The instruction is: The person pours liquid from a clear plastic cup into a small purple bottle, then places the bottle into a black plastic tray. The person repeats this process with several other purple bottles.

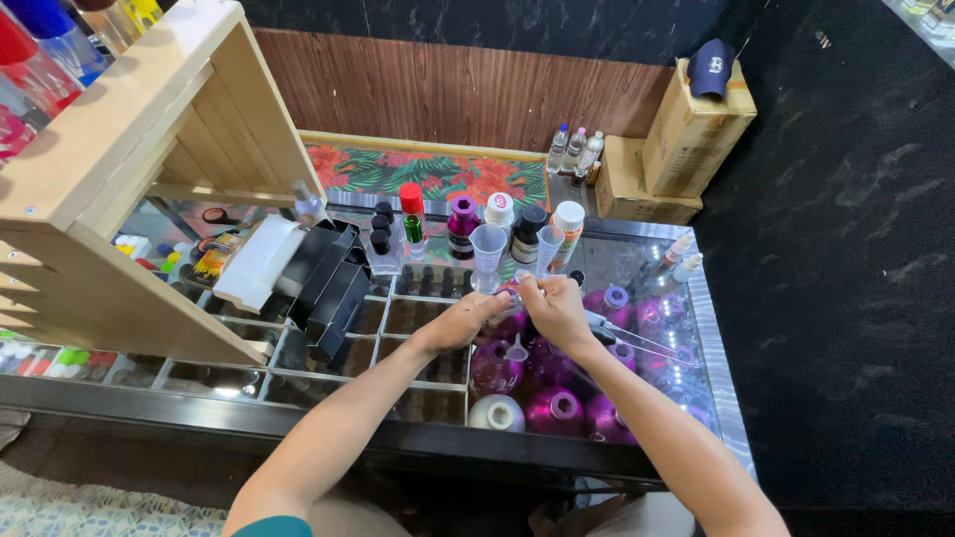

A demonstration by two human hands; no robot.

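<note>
A glass-topped worktop shows compartments beneath. Over its middle the left hand and right hand meet, fingers pinched together on a small item — too small to tell its axis. Just beyond stands a clear measuring cup, upright — bottles ranged behind, magenta bottles nearer.

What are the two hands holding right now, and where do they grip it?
Both the left hand and right hand pinch one small object together at their fingertips above the glass counter; what it is cannot be told.
</note>
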